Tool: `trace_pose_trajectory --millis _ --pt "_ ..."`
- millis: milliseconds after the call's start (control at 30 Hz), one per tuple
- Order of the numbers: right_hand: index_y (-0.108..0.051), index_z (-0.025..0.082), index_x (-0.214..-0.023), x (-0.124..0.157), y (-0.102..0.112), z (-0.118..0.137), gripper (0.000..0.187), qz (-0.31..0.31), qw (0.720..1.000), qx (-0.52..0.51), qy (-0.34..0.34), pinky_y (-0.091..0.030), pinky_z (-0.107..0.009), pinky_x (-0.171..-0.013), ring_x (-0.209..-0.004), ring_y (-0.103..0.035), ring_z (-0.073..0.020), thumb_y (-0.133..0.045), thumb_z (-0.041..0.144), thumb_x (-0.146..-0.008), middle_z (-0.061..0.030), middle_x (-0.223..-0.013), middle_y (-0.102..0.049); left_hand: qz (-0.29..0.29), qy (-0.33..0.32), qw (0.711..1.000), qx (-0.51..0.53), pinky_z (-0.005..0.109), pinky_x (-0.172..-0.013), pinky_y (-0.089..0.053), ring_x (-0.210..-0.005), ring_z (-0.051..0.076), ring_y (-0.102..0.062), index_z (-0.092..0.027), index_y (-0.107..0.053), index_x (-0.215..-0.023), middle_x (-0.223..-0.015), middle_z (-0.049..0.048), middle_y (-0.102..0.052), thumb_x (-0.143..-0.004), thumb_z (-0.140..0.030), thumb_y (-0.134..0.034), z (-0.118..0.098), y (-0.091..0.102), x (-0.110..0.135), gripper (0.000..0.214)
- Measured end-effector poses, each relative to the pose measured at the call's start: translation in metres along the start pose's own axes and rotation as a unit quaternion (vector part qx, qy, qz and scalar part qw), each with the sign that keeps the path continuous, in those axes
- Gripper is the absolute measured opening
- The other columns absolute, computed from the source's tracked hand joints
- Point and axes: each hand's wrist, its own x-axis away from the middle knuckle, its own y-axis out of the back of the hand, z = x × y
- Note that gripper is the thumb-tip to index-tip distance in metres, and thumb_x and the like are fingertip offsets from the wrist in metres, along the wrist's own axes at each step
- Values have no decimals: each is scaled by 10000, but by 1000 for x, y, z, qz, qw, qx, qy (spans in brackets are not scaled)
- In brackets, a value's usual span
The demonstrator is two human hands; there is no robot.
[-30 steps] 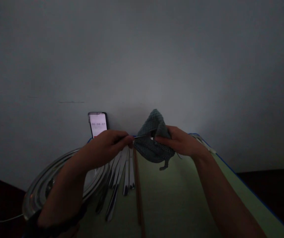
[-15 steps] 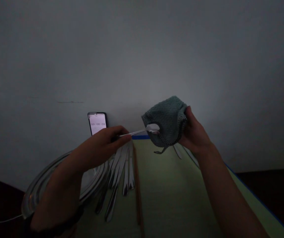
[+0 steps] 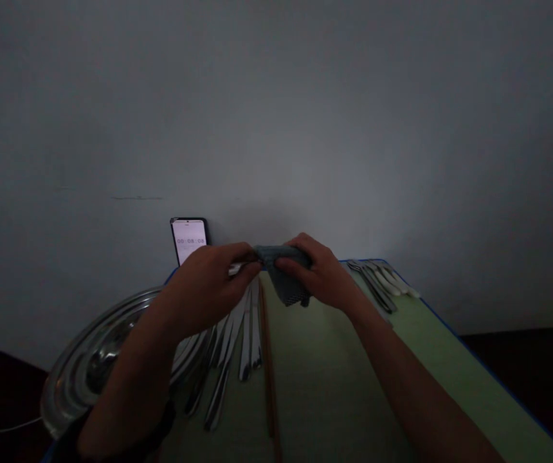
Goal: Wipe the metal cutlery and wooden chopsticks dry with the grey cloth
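Note:
My left hand is closed, with thumb and fingers pinching the handle end of a spoon. The fingers and the cloth hide almost all of that spoon. A grey-green cloth with a checked edge is folded over the spoon's other end. My right hand grips the cloth from the right, thumb on the near side, squeezing it around the spoon. Both hands are close together above the far edge of the table. Several metal table knives lie beneath and beside my left hand.
A round metal basin stands at the left, partly behind my left forearm. A lit phone leans on the wall. Brown strips run down the green table. Several pieces of cutlery lie at the back right.
My right hand has moved left and down and closed the cloth over the spoon's bowl, which showed before against the spread cloth. The cutlery at the right is now uncovered.

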Motion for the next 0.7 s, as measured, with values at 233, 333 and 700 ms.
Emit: trace_pose_trajectory --millis 233,333,700 --pt "-495 180 -620 1 18 9 300 -22 999 -34 -18 -332 -211 -529 -550 -409 -66 -520 403 -819 56 -577 -439 1 -48 996 76 217 -519 -344 -540 94 -489 -154 -618 -779 -607 -30 -561 -845 -309 -459 1 0 0 231" --pt "-541 180 -672 2 20 11 276 -44 995 -84 -36 -318 -199 -490 -540 -404 -60 -503 402 -831 56 -579 -449 -7 -48 995 93 209 -502 -337 -528 85 -468 -160 -607 -764 -587 -44 -536 -848 -318 -473 1 0 0 223" --pt "-608 225 -855 2 6 16 216 -107 902 -405 -108 -468 -237 -546 -508 -491 -75 -547 425 -799 47 -618 -532 -26 -34 982 183 211 -577 -399 -630 104 -524 -171 -613 -773 -655 -33 -578 -835 -335 -506 10 1 1 205"
